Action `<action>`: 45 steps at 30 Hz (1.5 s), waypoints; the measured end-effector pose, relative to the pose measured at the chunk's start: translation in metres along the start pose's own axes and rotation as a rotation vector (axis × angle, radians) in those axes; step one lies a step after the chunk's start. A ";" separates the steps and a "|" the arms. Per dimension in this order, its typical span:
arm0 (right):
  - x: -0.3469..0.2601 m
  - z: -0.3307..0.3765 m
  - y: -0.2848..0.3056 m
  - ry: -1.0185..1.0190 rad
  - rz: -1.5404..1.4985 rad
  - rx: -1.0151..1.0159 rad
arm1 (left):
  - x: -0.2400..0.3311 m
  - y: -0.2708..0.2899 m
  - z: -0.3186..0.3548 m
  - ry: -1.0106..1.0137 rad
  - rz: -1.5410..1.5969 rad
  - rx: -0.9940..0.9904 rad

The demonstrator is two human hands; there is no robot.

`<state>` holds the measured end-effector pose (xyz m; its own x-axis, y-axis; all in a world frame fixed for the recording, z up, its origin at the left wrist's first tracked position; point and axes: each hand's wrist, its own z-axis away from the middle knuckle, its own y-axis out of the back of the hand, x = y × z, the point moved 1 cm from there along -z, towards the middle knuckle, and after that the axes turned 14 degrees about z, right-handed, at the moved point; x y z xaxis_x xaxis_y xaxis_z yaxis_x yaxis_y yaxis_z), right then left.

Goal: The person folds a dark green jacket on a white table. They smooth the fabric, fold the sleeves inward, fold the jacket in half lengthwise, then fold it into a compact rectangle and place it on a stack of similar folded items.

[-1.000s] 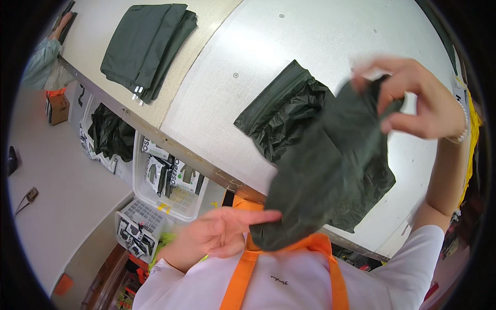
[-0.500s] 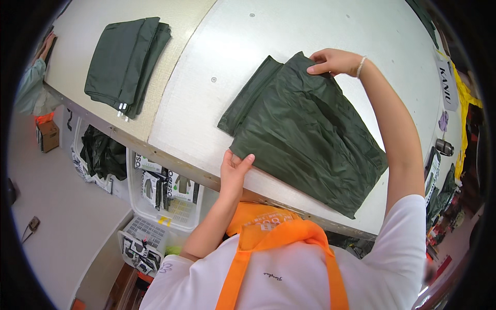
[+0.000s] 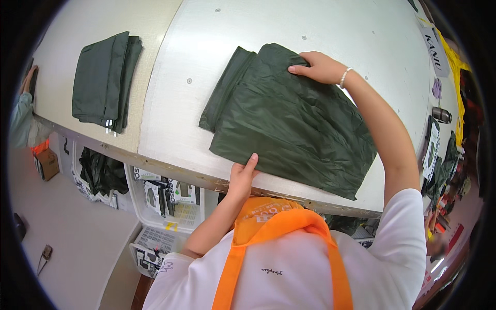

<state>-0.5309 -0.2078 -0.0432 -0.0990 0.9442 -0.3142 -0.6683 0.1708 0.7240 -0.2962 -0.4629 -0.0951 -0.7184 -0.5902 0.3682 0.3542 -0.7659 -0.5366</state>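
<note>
A folded dark green rain garment [image 3: 289, 124] of thin, shiny, wrinkled fabric lies on the white table in front of me. A narrower folded strip [image 3: 227, 88] of the same green sticks out along its left side. My right hand [image 3: 321, 68] holds the far edge, thumb on top of the fabric. At the near edge, my left hand [image 3: 244, 174] pinches the cloth with its thumb above; the other fingers are partly hidden. Farther left lies a neat stack of folded green garments [image 3: 103, 82] with small white tags at its near end.
The white table [image 3: 175, 113] has a wooden front edge by my waist. Below it at left stand white plastic bins [image 3: 194, 219] with packaged garments and black bags. A dark bottle [image 3: 442, 114] and yellow plastic [image 3: 459, 82] lie at right. Another person's hand [image 3: 29, 77] shows at far left.
My left hand has shifted right along the garment's near edge, from its corner. The gap and deep creases near my right hand have flattened. The whole view has turned slightly.
</note>
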 end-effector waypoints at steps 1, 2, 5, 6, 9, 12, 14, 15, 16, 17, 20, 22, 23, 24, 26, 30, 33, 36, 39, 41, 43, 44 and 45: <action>-0.005 0.003 -0.002 0.000 -0.027 0.050 | 0.006 -0.012 0.008 -0.031 0.037 0.008; -0.011 0.007 0.003 -0.046 -0.044 0.011 | 0.008 -0.020 0.012 -0.063 0.075 0.016; -0.009 0.004 -0.005 -0.073 -0.049 0.027 | 0.004 -0.015 0.006 0.023 0.092 0.130; -0.002 -0.004 -0.019 -0.130 0.066 0.012 | 0.004 -0.011 0.003 0.045 0.105 0.124; -0.004 -0.005 -0.025 -0.203 0.126 0.014 | 0.002 -0.005 -0.006 0.098 0.188 0.075; -0.007 0.004 -0.013 -0.158 -0.031 0.063 | -0.002 -0.010 -0.003 0.011 0.019 -0.035; 0.000 0.001 -0.016 -0.109 -0.071 0.026 | 0.000 -0.021 0.000 -0.209 -0.479 -0.157; 0.005 0.000 -0.017 -0.085 -0.090 0.012 | 0.000 -0.024 -0.001 -0.102 -0.348 -0.079; 0.008 0.000 -0.019 -0.064 -0.159 0.030 | 0.000 -0.027 -0.003 0.004 -0.217 0.000; 0.012 0.001 -0.017 -0.054 -0.153 -0.004 | -0.001 -0.029 -0.004 0.110 -0.086 0.077; 0.016 0.001 -0.012 -0.075 -0.104 -0.107 | -0.012 -0.013 -0.016 0.166 -0.063 0.015; 0.017 -0.001 -0.026 -0.132 0.057 0.025 | -0.006 -0.011 -0.019 0.339 -0.157 0.027; 0.017 -0.002 -0.030 -0.167 0.138 0.093 | 0.007 -0.008 -0.013 0.475 -0.248 0.057; -0.001 0.007 -0.025 -0.229 0.126 0.204 | 0.016 -0.003 -0.010 0.609 -0.331 0.083; -0.010 0.012 -0.027 0.125 0.290 0.714 | 0.039 0.005 0.013 0.441 -0.712 -0.195; -0.054 0.004 -0.045 0.259 0.532 0.752 | 0.074 -0.063 0.027 -0.705 -1.188 -0.475; -0.063 -0.027 -0.072 0.114 0.570 0.667 | 0.068 -0.097 -0.032 -1.024 -1.909 -0.348; -0.053 -0.042 -0.086 0.135 0.468 0.618 | 0.045 -0.061 -0.076 -0.973 -1.975 -0.334; -0.050 -0.052 -0.062 0.080 0.087 0.343 | 0.043 -0.059 -0.081 -0.938 -1.944 -0.334; -0.051 -0.055 -0.050 0.023 0.171 0.389 | 0.043 -0.060 -0.082 -0.933 -1.944 -0.345; -0.044 -0.065 -0.079 0.011 0.293 0.549 | 0.041 -0.060 -0.082 -0.925 -1.944 -0.366; -0.041 -0.065 -0.084 -0.002 0.291 0.592 | 0.040 -0.061 -0.082 -0.929 -1.951 -0.382; -0.037 -0.060 -0.085 -0.014 0.294 0.634 | 0.039 -0.063 -0.082 -0.935 -1.955 -0.398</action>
<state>-0.5146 -0.2738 -0.1305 -0.1970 0.9793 -0.0455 -0.0559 0.0351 0.9978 -0.3954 -0.4164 -0.1089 0.5345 0.6207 0.5737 -0.4385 -0.3766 0.8160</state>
